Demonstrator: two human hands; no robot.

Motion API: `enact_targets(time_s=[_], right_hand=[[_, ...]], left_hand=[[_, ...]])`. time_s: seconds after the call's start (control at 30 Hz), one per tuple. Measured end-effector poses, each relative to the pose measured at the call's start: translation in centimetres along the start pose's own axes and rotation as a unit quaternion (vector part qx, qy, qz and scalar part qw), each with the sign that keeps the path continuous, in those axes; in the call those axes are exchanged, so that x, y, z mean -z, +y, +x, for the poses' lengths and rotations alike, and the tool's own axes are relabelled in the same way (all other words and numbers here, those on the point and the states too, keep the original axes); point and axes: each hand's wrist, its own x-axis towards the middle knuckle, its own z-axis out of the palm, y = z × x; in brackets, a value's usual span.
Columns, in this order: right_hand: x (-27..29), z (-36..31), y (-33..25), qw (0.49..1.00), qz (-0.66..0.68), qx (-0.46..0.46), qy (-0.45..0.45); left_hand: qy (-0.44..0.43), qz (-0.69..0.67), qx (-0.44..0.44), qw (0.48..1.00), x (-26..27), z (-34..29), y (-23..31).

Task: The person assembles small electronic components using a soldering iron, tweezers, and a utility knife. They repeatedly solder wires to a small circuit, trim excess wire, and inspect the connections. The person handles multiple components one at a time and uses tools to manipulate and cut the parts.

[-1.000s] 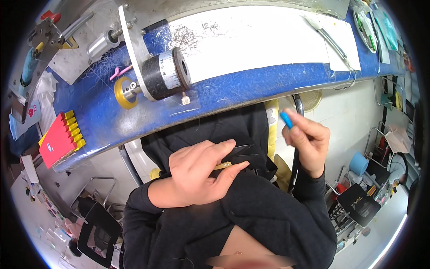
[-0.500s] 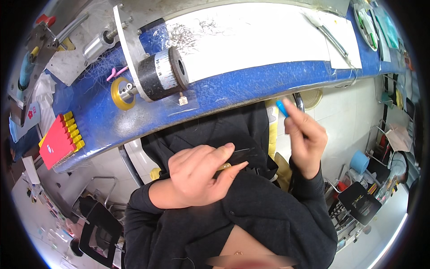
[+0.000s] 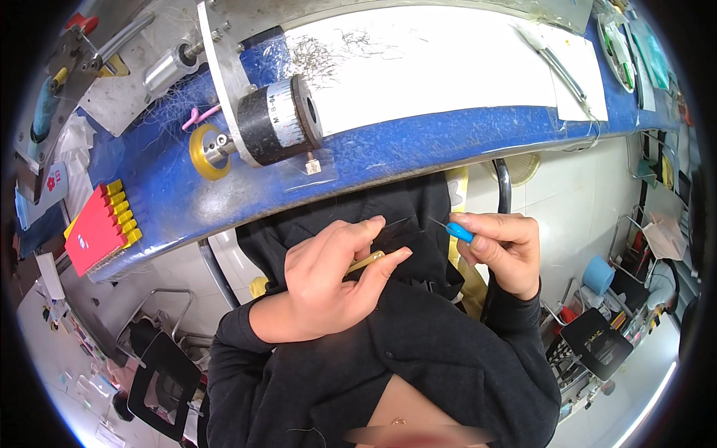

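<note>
Over my lap, my left hand [image 3: 328,272] is closed round a slim yellowish piece [image 3: 366,261] that shows between thumb and fingers. A thin dark point [image 3: 396,223] sticks out past its index fingertip; whether it belongs to the same piece, I cannot tell. My right hand [image 3: 500,246] pinches a needle tool by its short blue handle [image 3: 458,232]. Its fine tip points left toward the left hand, with a small gap between them.
Ahead runs a blue-covered bench [image 3: 418,145] with a curved front edge. On it stand a black cylindrical device [image 3: 276,123] with a yellow wheel [image 3: 209,151], a red block with yellow pegs [image 3: 97,231], and a white sheet [image 3: 448,67] bearing scattered dark strands and a pen-like tool [image 3: 560,71].
My right hand has come down and left, and the needle tool has turned so its tip faces the left hand. My left hand has shifted only slightly.
</note>
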Motion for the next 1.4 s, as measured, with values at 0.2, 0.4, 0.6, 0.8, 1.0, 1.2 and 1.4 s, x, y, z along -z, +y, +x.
enact_targets(time_s=[0.2, 0.4, 0.6, 0.8, 1.0, 1.2, 1.4], right_hand=[[-0.1, 0.5, 0.0, 0.994, -0.096, 0.025, -0.048], [-1.1, 1.2, 0.5, 0.959, -0.235, 0.102, 0.119], [-2.5, 2.4, 0.5, 0.904, -0.378, 0.190, 0.067], [-3.4, 3.1, 0.4, 0.863, -0.465, 0.197, 0.002], [-4.1, 3.4, 0.8, 0.846, -0.489, 0.210, 0.019], [-4.4, 3.7, 1.3, 0.841, -0.489, 0.226, 0.057], [-4.4, 3.3, 1.0, 0.839, -0.495, 0.223, 0.028]], left_hand=[[0.002, 0.001, -0.002, 1.000, -0.1, -0.1, -0.2], [-0.060, -0.253, 0.238, 0.936, -0.1, -0.2, -0.6], [-0.044, -0.345, 0.270, 0.898, -0.8, 0.2, -0.5], [-0.098, -0.357, 0.328, 0.869, -0.3, 0.6, -0.6], [-0.102, -0.365, 0.331, 0.864, -0.2, 0.8, -0.8], [-0.099, -0.376, 0.338, 0.857, -0.1, 0.8, -0.8], [-0.106, -0.365, 0.330, 0.864, -0.1, 0.8, -0.9]])
